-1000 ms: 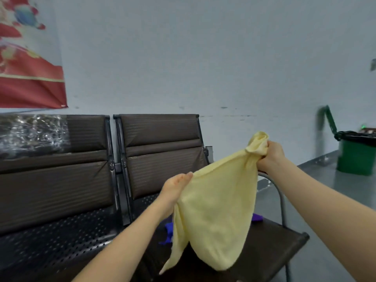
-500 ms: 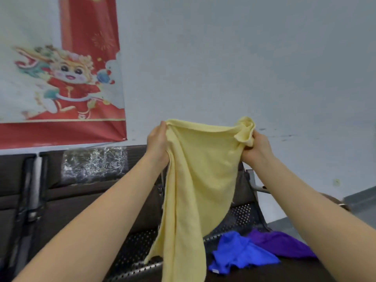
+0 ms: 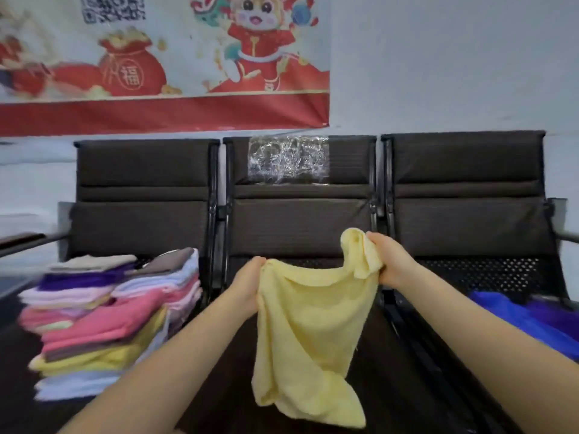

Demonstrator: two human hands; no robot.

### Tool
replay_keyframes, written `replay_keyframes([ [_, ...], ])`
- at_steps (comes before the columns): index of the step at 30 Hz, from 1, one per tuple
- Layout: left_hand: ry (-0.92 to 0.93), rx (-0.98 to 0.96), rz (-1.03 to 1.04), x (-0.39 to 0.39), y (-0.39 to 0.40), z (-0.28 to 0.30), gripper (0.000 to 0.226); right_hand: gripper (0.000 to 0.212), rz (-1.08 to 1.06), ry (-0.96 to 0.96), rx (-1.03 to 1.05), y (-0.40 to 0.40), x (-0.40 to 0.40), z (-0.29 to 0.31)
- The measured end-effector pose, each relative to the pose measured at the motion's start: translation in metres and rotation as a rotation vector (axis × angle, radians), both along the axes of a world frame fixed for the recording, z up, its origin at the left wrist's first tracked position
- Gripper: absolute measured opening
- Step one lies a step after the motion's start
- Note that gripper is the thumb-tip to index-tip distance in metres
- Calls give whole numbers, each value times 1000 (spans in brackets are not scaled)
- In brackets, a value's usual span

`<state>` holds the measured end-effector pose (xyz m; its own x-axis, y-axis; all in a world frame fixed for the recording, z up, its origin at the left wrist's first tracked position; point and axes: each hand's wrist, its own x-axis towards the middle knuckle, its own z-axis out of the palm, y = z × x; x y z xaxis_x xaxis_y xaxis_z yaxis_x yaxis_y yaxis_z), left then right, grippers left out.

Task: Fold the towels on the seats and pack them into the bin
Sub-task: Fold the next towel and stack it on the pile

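Your left hand [image 3: 250, 278] pinches one top corner of the yellow towel [image 3: 308, 330], fingers curled round the cloth, and your right hand [image 3: 390, 261] grips the other top corner, which is bunched into a lump above your knuckles. Half a second ago you held the towel up in front of the wall, with the top edge pulled almost straight between your hands; now both hands sit lower, in front of the backrest of the middle seat [image 3: 300, 220], and the top edge sags in a shallow curve between them. Your head has also turned: the whole three-seat row now faces you, where before only part of it showed.

The towel is pale yellow, soft and terry-like, unfolded and rumpled. It hangs in the air over the middle seat, wide at the top and narrowing toward a loose lower end that curls to the right. Its long axis runs top to bottom, tilted slightly rightward at the bottom; the right corner rides higher than the left.

Left of the middle seat, the neighbouring seat holds two stacks of folded towels [image 3: 106, 317] in white, pink, purple, yellow and brown. Right of the middle seat, a blue towel [image 3: 513, 317] and a purple towel [image 3: 557, 317] lie unfolded, touching each other. A red banner [image 3: 163, 114] hangs on the wall above the middle seat.
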<state>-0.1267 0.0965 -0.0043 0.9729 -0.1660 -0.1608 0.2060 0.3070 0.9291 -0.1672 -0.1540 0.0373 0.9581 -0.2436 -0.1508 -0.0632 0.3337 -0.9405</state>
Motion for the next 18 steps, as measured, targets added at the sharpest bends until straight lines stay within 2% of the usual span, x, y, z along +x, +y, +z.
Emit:
replay_keyframes([
  [4,294,25,89,-2,48,-90,26,25,59,252,-53,18,3,-95],
  [5,322,122,121,0,57,-105,25,22,61,305,-96,21,8,-113],
  [6,327,270,134,5,63,-115,24,23,69,337,-147,22,11,-125],
  [8,285,660,119,11,71,-126,44,24,150,337,-178,25,15,-137],
  [10,108,1017,57,13,73,-126,49,31,287,314,-180,27,15,-135],
  [12,-18,1190,16,17,70,-127,51,38,375,284,-223,25,13,-129],
  [14,-98,1204,-54,20,62,-122,53,37,362,259,-372,19,11,-126],
  [16,-181,1169,-146,26,44,-120,53,34,306,274,-606,10,9,-128],
  [18,-207,1026,-235,24,23,-112,53,33,343,298,-767,1,3,-131],
])
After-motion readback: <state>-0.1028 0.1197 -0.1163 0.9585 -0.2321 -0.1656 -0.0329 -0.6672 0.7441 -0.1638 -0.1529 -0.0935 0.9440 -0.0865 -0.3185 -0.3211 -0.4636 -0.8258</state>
